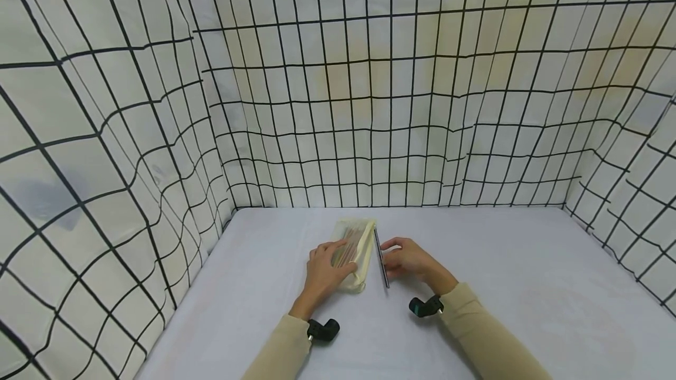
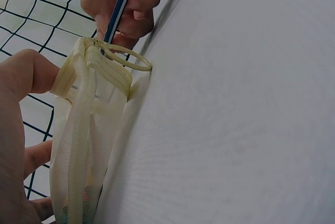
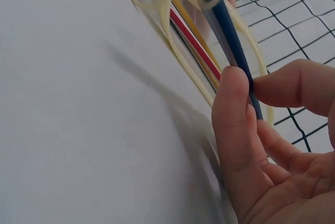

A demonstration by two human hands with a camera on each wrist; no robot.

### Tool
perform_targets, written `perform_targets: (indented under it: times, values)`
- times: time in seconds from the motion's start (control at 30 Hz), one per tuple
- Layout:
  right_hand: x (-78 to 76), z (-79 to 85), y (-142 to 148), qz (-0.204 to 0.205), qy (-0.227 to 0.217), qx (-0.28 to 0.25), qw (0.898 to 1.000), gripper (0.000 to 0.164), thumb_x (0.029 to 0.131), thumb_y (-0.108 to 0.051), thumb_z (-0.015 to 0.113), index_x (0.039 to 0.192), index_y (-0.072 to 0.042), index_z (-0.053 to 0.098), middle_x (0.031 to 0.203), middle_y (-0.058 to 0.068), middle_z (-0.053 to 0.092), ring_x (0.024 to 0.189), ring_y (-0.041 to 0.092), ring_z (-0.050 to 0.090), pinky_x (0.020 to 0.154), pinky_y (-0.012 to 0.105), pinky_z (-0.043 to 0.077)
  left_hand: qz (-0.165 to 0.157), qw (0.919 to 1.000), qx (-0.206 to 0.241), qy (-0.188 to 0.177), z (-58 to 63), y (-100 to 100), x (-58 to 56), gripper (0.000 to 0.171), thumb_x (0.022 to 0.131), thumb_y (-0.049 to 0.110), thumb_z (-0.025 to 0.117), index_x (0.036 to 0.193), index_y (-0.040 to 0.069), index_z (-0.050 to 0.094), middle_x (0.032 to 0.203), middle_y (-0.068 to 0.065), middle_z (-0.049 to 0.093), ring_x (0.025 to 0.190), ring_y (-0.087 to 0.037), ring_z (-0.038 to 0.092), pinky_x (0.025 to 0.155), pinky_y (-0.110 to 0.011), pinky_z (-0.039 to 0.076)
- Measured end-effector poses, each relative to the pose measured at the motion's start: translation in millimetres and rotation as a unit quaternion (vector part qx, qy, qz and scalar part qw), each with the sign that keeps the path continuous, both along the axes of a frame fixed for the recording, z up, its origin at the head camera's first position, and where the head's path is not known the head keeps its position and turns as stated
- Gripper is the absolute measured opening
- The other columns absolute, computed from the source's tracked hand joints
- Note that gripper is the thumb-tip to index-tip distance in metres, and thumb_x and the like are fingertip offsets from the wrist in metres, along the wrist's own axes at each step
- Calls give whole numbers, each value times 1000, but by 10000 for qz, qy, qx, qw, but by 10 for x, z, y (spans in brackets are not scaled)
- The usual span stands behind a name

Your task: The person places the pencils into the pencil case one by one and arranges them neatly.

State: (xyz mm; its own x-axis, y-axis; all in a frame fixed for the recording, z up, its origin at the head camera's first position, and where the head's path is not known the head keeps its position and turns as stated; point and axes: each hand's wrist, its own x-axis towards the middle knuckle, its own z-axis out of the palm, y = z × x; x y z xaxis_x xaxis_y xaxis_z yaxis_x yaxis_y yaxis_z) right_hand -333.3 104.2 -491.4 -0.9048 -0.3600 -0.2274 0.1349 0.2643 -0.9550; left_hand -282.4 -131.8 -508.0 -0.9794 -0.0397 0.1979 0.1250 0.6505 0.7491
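Note:
My right hand [image 1: 413, 260] pinches a dark blue and silver-grey pencil [image 3: 225, 30] between thumb and fingers. One flat, lead-cored end faces the right wrist camera. The pencil stands beside the right edge of a pale yellow mesh pencil case [image 1: 361, 279] on the table. My left hand [image 1: 324, 271] grips this case from its left side, fingers spread over it and thumb at its near part. Through the case's opening in the right wrist view, a red pencil [image 3: 193, 43] and a yellow pencil [image 3: 189, 17] show among others. A loop [image 2: 138, 62] hangs at the case's end.
A white-covered table [image 1: 502, 286] lies under both hands. Black grid netting [image 1: 391, 98] over white sheets closes off the back and both sides. Each wrist carries a small black camera, such as the left one [image 1: 324, 330].

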Motion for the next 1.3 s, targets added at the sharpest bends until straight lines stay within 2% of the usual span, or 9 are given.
perform_targets:
  times: [0.3, 0.63, 1.3]
  values:
    - [21, -20, -207, -484, -153, -170, 9986, 41, 90, -3, 66, 130, 1, 56, 98, 11, 68, 79, 17, 67, 66, 28, 59, -43, 9999, -40, 91, -13, -5, 9, 69, 76, 42, 73, 143, 25, 61, 143, -12, 54, 130, -34, 43, 105, -59, 35]
    - [-48, 11, -355, -749, -332, -647, 9945, 42, 90, 0, 66, 129, 5, 53, 100, 17, 72, 76, 16, 70, 63, 26, 57, -5, 10000, 14, 47, -6, 12, -1, 69, 77, 43, 73, 142, 26, 61, 145, -11, 53, 132, -33, 42, 106, -59, 36]
    - [-6, 57, -553, -759, -244, -796, 9936, 42, 87, 5, 66, 124, 6, 46, 92, 12, 65, 68, 15, 66, 61, 26, 58, 27, 9999, -92, 138, -5, 16, -13, 68, 76, 43, 73, 141, 24, 62, 143, -13, 54, 129, -34, 43, 105, -60, 36]
